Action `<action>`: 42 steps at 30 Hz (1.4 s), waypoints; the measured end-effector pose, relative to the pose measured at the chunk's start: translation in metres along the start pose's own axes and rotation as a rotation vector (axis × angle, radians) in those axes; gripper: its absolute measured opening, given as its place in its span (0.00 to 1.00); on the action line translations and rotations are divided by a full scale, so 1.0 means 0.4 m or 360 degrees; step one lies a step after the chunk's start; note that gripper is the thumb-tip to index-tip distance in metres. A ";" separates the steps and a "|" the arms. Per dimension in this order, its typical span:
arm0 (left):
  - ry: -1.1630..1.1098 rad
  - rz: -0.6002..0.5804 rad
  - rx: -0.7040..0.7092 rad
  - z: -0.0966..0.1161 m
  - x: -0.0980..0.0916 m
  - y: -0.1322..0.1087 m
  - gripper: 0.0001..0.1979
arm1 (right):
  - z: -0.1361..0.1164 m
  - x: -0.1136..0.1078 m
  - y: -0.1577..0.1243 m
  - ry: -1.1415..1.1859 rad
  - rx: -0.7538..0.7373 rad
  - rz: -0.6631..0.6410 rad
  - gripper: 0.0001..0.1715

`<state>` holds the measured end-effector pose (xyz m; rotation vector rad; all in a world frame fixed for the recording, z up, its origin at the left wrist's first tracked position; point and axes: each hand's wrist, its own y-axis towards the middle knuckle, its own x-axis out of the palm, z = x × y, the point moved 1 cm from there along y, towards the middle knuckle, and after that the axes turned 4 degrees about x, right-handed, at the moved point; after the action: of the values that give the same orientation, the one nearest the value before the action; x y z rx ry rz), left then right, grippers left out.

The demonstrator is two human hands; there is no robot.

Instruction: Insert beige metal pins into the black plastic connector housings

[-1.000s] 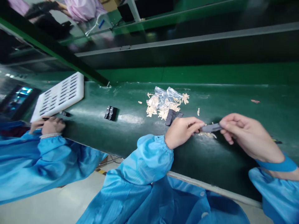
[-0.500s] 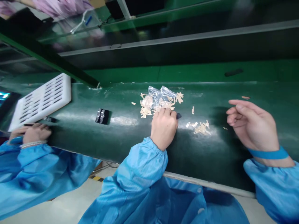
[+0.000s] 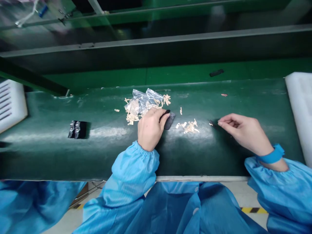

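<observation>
My left hand (image 3: 149,130) is closed on a flat black plate (image 3: 170,121), pinched between thumb and fingers just above the bench. A smaller black edge shows at the fingertips. Under and behind that hand lies a heap of small cream-coloured cut pieces (image 3: 133,117) with clear plastic bags (image 3: 147,97) on top. My right hand (image 3: 245,131) is pinched, thumb against forefinger. Just off its fingertips is a tiny dark, pale-tipped item (image 3: 211,123); whether the fingers hold it is unclear. A smaller group of cream pieces (image 3: 191,126) lies between the hands.
A black block with shiny strips (image 3: 77,129) sits on the green bench (image 3: 114,156) at left. White slotted trays stand at the left (image 3: 14,104) and right (image 3: 301,110) edges. A dark strip (image 3: 216,72) lies on the back ledge. Beside me shows another person's blue clothing (image 3: 36,204).
My view has swung right. My right hand has come down and inward, its fingers now pinched. My left hand has turned, showing more of the black plate. The neighbour's hands have left view.
</observation>
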<state>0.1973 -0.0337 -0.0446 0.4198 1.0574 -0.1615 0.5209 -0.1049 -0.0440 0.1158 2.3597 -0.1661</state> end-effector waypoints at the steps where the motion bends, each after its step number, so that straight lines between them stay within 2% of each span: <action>1: -0.0024 0.0048 0.0006 0.000 0.001 0.001 0.13 | 0.006 0.004 -0.001 -0.0119 -0.0091 -0.0009 0.12; 3: -0.0063 0.0117 0.0009 0.002 0.002 0.003 0.15 | 0.010 0.012 0.009 -0.0274 -0.0276 -0.0036 0.11; 6: -0.0224 0.0111 0.0054 0.010 0.008 0.004 0.15 | 0.004 0.019 0.042 -0.0394 -0.0438 -0.0184 0.12; 10: -0.0440 0.0023 0.0160 0.036 0.027 -0.004 0.13 | 0.002 0.026 0.071 -0.0506 -0.0367 -0.0312 0.07; 13: -0.0476 -0.0040 0.0216 0.058 0.045 -0.014 0.12 | 0.006 0.025 0.066 -0.0560 -0.0275 -0.0352 0.08; 15: -0.0471 -0.0088 0.0230 0.068 0.054 -0.019 0.12 | 0.010 0.021 0.054 -0.0590 -0.0250 -0.0299 0.08; 20: -0.0441 -0.0134 0.0215 0.077 0.062 -0.025 0.12 | 0.024 0.027 0.032 -0.0678 -0.0291 0.0011 0.13; 25: -0.0458 -0.0179 0.0197 0.076 0.065 -0.027 0.13 | 0.030 0.037 0.041 -0.0646 -0.0322 -0.0050 0.08; 31: -0.0458 -0.0189 0.0206 0.080 0.066 -0.027 0.13 | 0.019 -0.018 0.036 -0.0348 -0.0204 -0.0084 0.10; 35: -0.0449 -0.0193 0.0214 0.085 0.064 -0.028 0.13 | 0.013 -0.040 0.023 -0.0246 -0.0150 -0.0140 0.16; 39: -0.0446 -0.0198 0.0220 0.085 0.062 -0.029 0.13 | 0.017 -0.036 0.014 -0.0215 -0.0042 -0.0076 0.17; 42: -0.0459 -0.0207 0.0218 0.084 0.064 -0.029 0.13 | 0.006 -0.027 0.009 -0.0183 -0.0181 0.0052 0.17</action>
<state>0.2333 -0.0563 -0.0557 0.4364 0.7914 -0.4002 0.5308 -0.1019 -0.0384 0.0873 2.2456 -0.0221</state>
